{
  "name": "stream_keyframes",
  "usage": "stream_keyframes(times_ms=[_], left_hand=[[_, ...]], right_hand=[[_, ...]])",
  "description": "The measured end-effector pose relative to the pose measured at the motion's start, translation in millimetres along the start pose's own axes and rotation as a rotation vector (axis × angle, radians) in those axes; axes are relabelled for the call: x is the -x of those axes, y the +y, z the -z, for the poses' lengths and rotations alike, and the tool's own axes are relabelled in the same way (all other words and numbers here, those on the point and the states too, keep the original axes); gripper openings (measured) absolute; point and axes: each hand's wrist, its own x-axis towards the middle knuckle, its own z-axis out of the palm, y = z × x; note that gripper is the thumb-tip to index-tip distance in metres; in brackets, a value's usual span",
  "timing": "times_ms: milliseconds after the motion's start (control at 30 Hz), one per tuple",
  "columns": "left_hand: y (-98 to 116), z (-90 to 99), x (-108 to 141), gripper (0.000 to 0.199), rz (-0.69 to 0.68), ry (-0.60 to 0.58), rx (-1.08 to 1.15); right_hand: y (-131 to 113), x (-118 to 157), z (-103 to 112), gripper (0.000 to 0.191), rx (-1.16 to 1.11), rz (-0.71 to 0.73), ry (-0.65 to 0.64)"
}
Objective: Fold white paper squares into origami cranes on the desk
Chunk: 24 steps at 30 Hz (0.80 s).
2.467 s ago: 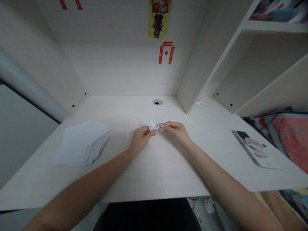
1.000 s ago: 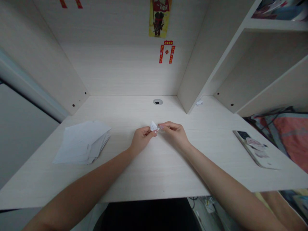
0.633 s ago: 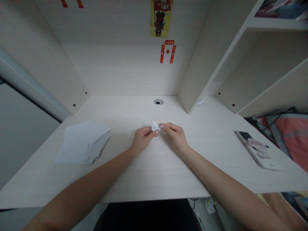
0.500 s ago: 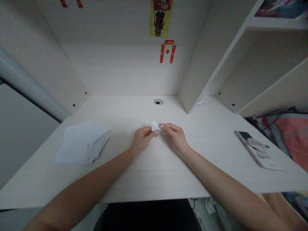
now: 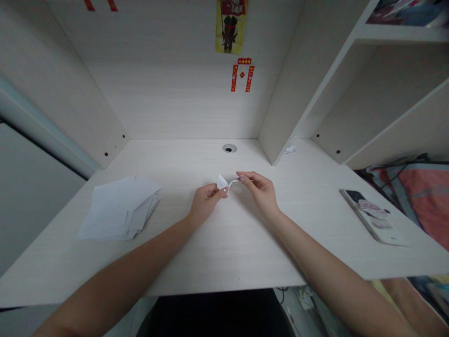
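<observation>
Above worktop (image 5: 196,257): left hand (image 5: 205,202) pinches folded white paper (image 5: 220,182); right hand (image 5: 261,192) grips its thin strip (image 5: 234,181), seemingly attached. Risk: hard outward pull tears strip; loose left pinch lets folds open.

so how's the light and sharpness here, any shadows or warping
Head view: soft light, desk brightest mid-frame, dimmer corners; faint shadow beside the right hand; folded paper small, creases hard to read; phone looks stretched by the wide lens; no strong glare.
</observation>
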Motion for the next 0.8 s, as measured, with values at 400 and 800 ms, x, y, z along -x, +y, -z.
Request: stream_keyframes(times_ms=[400, 800], left_hand=[[-0.1, 0.8, -1.0, 0.031, -0.002, 0.037, -0.022], [0.4, 1.2, -0.8, 0.030, 0.007, 0.028, -0.047]], right_hand=[[-11.7, 4.5, 2.1, 0.009, 0.320, 0.281, -0.001], [3.2, 1.0, -1.0, 0.020, 0.011, -0.135, -0.055]])
